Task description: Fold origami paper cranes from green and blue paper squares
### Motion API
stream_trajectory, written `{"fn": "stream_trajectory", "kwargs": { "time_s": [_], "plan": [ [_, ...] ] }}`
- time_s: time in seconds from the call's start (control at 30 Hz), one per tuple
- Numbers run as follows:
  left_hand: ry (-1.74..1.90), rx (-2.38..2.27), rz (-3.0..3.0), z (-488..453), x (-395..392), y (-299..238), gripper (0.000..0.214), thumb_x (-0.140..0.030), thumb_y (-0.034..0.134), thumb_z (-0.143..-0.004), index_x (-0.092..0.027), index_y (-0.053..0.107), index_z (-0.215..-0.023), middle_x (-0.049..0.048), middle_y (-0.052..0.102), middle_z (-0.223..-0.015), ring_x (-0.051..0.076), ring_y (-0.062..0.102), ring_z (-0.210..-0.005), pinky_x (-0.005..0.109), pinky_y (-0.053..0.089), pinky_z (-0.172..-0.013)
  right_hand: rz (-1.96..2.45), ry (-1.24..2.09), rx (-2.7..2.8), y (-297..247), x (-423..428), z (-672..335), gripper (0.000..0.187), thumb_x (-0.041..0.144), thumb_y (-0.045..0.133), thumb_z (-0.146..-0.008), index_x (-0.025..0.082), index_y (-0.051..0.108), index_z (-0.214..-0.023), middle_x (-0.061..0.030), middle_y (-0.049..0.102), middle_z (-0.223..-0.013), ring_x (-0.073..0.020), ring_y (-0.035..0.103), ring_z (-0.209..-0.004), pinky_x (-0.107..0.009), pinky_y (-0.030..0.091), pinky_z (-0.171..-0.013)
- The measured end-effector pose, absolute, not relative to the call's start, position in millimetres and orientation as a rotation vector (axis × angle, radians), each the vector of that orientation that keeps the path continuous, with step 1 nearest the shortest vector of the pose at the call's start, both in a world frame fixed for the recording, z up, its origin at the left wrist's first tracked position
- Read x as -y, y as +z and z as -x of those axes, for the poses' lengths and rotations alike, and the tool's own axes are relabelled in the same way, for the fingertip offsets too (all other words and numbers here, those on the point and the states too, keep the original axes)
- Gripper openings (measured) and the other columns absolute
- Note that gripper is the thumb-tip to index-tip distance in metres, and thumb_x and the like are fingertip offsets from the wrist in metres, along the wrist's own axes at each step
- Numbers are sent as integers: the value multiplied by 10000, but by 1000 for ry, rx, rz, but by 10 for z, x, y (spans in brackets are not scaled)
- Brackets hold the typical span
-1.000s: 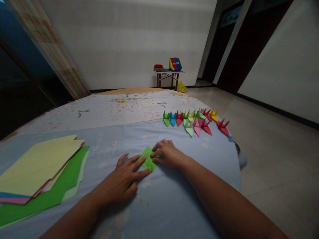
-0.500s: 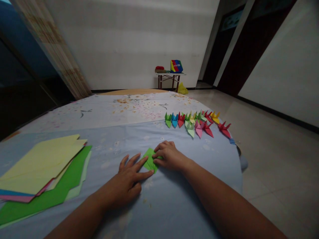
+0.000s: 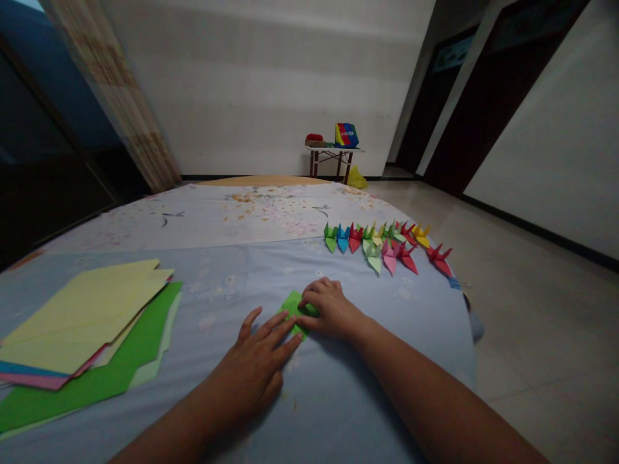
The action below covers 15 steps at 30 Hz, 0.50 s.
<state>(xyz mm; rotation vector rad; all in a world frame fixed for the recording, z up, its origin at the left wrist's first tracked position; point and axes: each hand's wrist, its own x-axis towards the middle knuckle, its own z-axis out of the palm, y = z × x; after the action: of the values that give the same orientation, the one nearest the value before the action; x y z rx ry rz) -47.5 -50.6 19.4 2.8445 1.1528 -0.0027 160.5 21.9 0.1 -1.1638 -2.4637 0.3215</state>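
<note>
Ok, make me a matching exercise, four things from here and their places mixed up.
1. folded green paper
2. blue crane
3. paper stack
4. yellow bag

A. left part of the blue cloth
B. floor by the far wall
C. touched by the fingers
D. between a green crane and a red crane

Pairs: 1-C, 2-D, 3-A, 4-B

The bright green paper (image 3: 292, 301) is folded into a small diamond-like shape and lies low on the cloth (image 3: 367, 341), just past six o'clock from the middle of the view. One corner points to twelve o'clock, another toward six. A green portion shows at three o'clock. Its middle and eight o'clock edge are partly hidden, obscuring the creases there.
</note>
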Motion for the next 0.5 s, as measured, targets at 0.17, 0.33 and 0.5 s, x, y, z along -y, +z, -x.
{"fn": "stream_trajectory", "kwargs": {
  "time_s": [0.17, 0.33, 0.5],
  "plan": [
    [-1, -1185, -2778, 467, 515, 211, 702, -79, 409, -713, -330, 321, -1363, 11, 324, -1458, 274, 234, -1338, 614, 73, -1050, 1106, 265, 2456, 39, -193, -1605, 402, 432, 619, -771, 264, 579, -1134, -77, 534, -1125, -239, 385, -1055, -401, 248, -890],
    [33, -1181, -2775, 491, 516, 193, 690, -90, 410, -730, -343, 317, -1365, 3, 322, -1459, 269, 240, -1335, 603, 128, -1049, 1072, 258, 2478, 18, -194, -1602, 288, 364, 625, -772, 285, 640, -1048, -52, 545, -1080, -230, 388, -1032, -397, 253, -876],
    [80, -1254, -2770, 531, 463, 138, 683, -91, 434, -705, -381, 386, -1322, 14, 317, -1459, 293, 244, -1330, 611, 176, -1028, 1078, 340, 2509, -14, -224, -1611, 288, 381, 614, -787, 273, 646, -1052, -52, 570, -1009, -217, 414, -973, -376, 278, -836]
  ]
}}
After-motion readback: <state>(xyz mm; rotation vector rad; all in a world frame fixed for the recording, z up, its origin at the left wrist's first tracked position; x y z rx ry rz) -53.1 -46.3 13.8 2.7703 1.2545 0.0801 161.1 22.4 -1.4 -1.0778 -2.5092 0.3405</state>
